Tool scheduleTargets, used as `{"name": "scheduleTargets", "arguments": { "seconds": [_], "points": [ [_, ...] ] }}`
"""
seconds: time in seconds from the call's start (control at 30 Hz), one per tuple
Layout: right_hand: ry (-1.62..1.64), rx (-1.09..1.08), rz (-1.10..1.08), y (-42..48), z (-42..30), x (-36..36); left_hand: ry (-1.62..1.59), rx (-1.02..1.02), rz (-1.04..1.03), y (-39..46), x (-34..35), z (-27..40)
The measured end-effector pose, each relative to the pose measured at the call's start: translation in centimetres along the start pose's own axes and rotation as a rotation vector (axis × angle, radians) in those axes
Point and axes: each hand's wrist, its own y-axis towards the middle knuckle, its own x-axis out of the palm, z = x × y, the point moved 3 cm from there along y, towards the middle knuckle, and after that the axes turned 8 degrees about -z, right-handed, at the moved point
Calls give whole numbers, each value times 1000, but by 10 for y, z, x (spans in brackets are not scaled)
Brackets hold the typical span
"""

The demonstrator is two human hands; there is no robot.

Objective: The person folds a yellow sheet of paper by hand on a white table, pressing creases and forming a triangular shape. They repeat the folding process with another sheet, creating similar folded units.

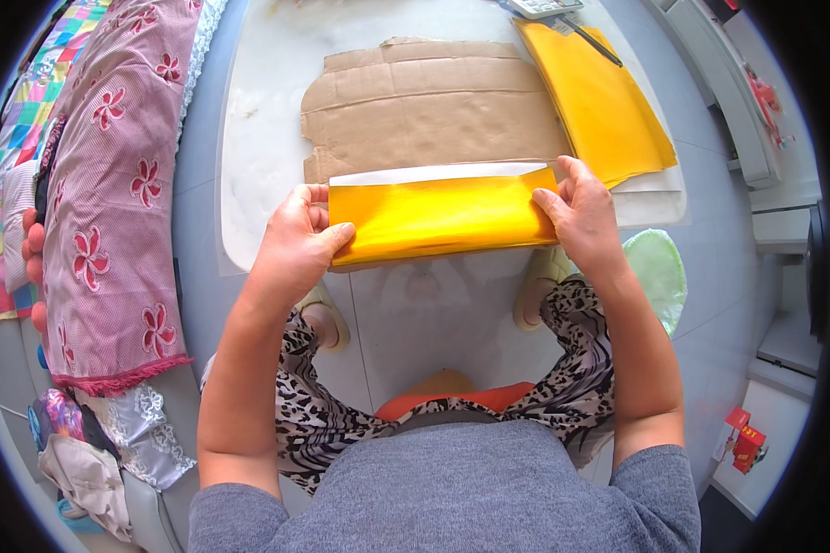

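A shiny gold foil paper sheet (439,216), with a white strip showing along its far edge, is stretched between both hands at the near edge of the table. My left hand (303,231) pinches its left end, thumb on top and fingers behind. At the right end, my right hand (581,207) grips the sheet the same way. Just beyond lies a flattened piece of brown cardboard (436,104) with torn edges. To its right is a stack of gold paper sheets (595,104), on which a black pen (593,43) rests.
A calculator (545,7) sits at the far right of the white table (263,138). On the left, a sofa bears a pink flowered cloth (117,186) and heaped garments (83,477). A green bag-like thing (656,276) is at the right, near the table's corner. Red boxes (743,439) are at far right.
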Motion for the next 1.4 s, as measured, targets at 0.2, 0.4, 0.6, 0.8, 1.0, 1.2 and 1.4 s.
{"name": "scheduleTargets", "arguments": {
  "seconds": [0.2,0.4,0.6,0.8,1.0,1.2,1.4],
  "points": [
    [-85,-55,25,0,-4,2,243,35,141,-2,0,3],
    [-136,-26,31,-1,-4,6,469,117,244,-7,8,12],
    [-101,-28,45,-4,-6,7,483,144,282,-8,7,9],
    [-82,12,55,-5,-5,8,458,105,270,-9,6,9],
    [-100,15,76,-6,-2,9,399,65,279,-11,6,14],
    [-53,26,91,-7,-4,9,389,39,290,-11,9,17],
    [-54,37,71,-9,-10,8,408,31,292,-13,8,12]
  ]
}}
